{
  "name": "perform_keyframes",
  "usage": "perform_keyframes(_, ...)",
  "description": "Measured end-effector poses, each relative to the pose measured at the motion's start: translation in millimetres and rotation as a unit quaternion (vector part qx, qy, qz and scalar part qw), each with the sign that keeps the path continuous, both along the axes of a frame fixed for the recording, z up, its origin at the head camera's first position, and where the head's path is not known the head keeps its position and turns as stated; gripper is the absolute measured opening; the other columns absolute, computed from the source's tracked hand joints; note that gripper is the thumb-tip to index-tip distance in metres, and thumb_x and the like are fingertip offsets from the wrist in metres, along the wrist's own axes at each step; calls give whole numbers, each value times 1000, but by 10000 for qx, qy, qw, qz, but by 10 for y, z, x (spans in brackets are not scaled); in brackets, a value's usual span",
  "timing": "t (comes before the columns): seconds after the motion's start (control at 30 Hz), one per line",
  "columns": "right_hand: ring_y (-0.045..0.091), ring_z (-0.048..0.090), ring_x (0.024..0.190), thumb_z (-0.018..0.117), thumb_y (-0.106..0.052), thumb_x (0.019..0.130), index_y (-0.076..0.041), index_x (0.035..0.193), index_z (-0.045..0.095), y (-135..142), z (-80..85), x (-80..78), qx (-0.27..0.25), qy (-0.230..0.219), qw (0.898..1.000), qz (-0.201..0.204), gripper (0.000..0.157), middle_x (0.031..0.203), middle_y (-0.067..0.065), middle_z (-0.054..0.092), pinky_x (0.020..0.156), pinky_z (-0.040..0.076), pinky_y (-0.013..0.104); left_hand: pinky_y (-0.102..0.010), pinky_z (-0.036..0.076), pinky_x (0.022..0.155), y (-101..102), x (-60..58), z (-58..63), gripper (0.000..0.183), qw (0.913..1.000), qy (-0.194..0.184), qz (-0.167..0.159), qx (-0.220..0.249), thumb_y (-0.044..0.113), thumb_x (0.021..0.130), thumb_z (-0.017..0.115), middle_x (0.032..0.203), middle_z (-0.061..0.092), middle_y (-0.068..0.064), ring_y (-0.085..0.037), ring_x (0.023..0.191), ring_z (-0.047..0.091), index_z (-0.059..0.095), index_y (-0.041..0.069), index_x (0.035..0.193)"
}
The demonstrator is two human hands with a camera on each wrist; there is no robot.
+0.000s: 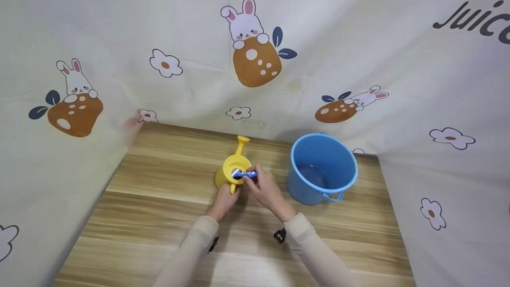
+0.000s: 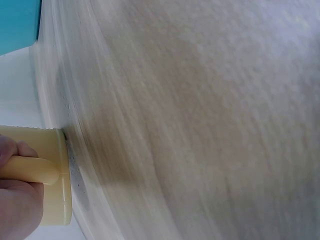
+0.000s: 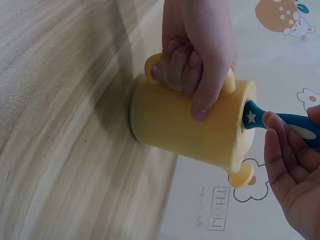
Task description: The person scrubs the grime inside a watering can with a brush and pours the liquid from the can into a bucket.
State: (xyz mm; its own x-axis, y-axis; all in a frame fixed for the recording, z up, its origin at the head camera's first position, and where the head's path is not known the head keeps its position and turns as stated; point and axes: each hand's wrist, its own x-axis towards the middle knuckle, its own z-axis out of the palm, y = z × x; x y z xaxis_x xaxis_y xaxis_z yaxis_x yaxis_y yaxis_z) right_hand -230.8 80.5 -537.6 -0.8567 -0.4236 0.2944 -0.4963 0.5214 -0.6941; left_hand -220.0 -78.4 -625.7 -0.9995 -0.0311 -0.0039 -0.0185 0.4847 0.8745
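1. Left hand (image 1: 223, 200) is gripping the yellow watering can (image 3: 185, 127), fingers curled through its handle; the right-wrist view is showing this grip, which the head view is partly hiding.
2. Right hand (image 1: 266, 191) is pinching a blue tool (image 1: 250, 174) between thumb and fingers, its far end sitting inside the can's mouth; only the right-wrist view is clearly displaying its white star.
3. The can is standing upright on the wood-grain table (image 1: 139, 215), left of the blue bucket (image 1: 299, 187), spout pointing away.
4. Pale cloth (image 1: 195, 93) printed with rabbits and flowers is bordering the table.
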Motion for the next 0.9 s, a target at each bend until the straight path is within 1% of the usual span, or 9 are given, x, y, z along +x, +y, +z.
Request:
perform_keyframes(0.1,9,56,71,58,-25,101,-7,111,54,-10,-8,1,55,-22,10000,-26,21,87,6,65,63,48,21,-31,44,61,0,-4,0,21,10000,-5,8,61,13,96,60,65,46,3,-13,62,46,62,1,78)
perform_keyframes(0.3,10,59,74,56,-26,102,-7,114,54,-51,-38,-25,106,-90,9999,-55,23,93,8,68,64,50,23,-32,44,61,-4,4,-4,21,9999,151,-12,-6,13,95,60,66,46,2,-14,62,45,61,1,78)
perform_keyframes(0.47,12,60,76,55,-25,102,-6,114,53,-96,-83,-81,188,36,9997,-117,23,94,10,68,66,50,24,-30,41,57,-18,5,-18,23,9998,198,-37,-67,12,93,60,63,44,4,-13,59,44,55,6,71)
perform_keyframes(0.63,18,64,82,55,-24,102,-6,115,52,-131,-116,-133,361,135,9992,-105,23,96,13,70,70,54,31,-27,37,55,-25,1,-22,27,9995,303,-124,-51,10,92,59,60,38,6,-11,56,40,47,11,68)
perform_keyframes(0.8,23,69,94,56,-27,101,-8,112,53,-146,-114,-164,695,263,9972,-104,21,102,12,70,79,57,37,-27,37,56,-18,-6,-23,27,9998,131,-112,53,11,93,58,60,37,6,-11,56,40,47,12,68)
perform_keyframes(0.9,23,69,93,57,-30,100,-10,108,56,-147,-111,-179,904,512,9944,-186,21,100,10,69,79,57,37,-28,37,57,-18,-10,-18,27,9999,50,-77,73,11,93,58,61,37,5,-12,57,40,47,13,69)
